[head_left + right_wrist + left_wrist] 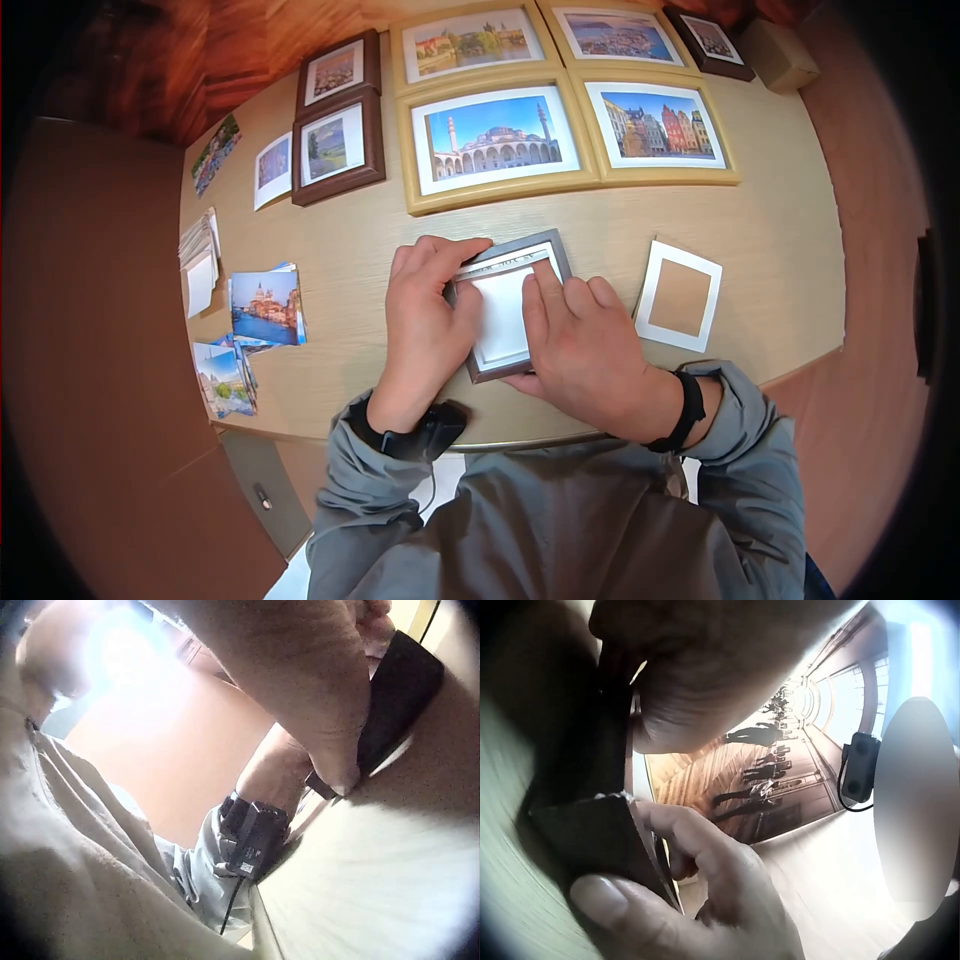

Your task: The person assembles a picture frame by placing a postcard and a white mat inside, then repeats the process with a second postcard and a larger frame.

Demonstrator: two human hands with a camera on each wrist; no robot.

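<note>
A small dark picture frame (563, 258) lies on the table between both hands, its recess facing up with a white sheet (500, 312) inside. The left hand (430, 305) grips its far left corner, index finger along the outer edge and thumb over the recess. From the other side the right hand (592, 340) reaches its fingers into the recess. Its thumb lies against the outside of the near edge, so that this side is held between thumb and fingers. The left wrist view shows a dark frame corner (592, 832) close up.
Right of the hands lies a white mat (710, 305). Yellow frames (490, 190) with photos stand together at the back, dark frames (375, 150) on both sides of them. Photo stacks (265, 305) and white cards (200, 285) lie at the left edge. A beige block (780, 55) sits far right.
</note>
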